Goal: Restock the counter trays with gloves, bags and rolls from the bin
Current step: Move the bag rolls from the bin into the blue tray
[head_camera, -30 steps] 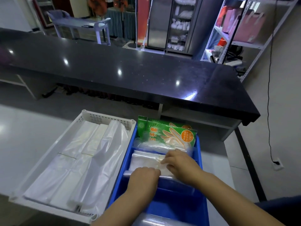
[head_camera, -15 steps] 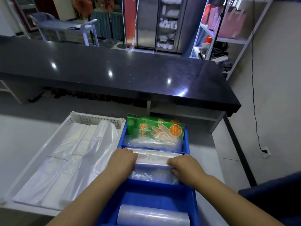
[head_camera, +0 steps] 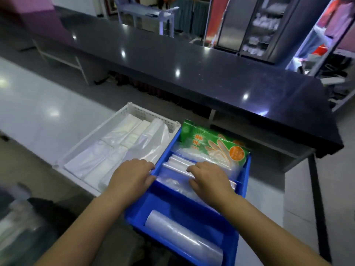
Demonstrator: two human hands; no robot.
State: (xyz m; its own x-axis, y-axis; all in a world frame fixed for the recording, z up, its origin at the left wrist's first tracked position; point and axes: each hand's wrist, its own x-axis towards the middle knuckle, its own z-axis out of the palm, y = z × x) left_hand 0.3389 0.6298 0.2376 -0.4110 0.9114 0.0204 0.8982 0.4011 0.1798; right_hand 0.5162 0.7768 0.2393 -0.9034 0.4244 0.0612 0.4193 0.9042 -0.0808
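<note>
A long dark surface runs across the far side, above a paler surface that carries two trays set side by side and touching. The white tray, on the left, is filled with flat folded white bags. The blue tray, on the right, is split into compartments. A clear roll lies on its side in the nearest one. A green glove packet leans in the farthest one, and clear bag packs fill the middle one.

The left hand lies palm down over the blue tray's left wall with its fingers loosely bent. Whether it grips the wall cannot be told. The right hand rests palm down on the clear bag packs, fingers relaxed and pressing, not pinching.
</note>
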